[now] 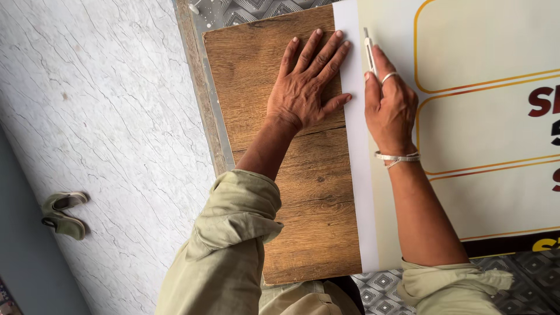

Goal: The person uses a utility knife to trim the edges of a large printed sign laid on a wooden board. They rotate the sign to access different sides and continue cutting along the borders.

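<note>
my left hand (pixel 306 87) lies flat, fingers spread wide, palm down on the wooden board (pixel 291 192), fingertips reaching onto the white margin of the printed sheet (pixel 484 116). my right hand (pixel 389 105) is curled around a slim utility knife (pixel 369 52), index finger along its back, the tip set on the sheet just beside the white strip. both forearms stretch forward, sleeves rolled above the elbows. the sheet lies over the board's right part and runs off the frame's right edge. the blade itself is too small to make out. a pair of shoes (pixel 63 214) sits on the marble floor (pixel 99 116).
</note>
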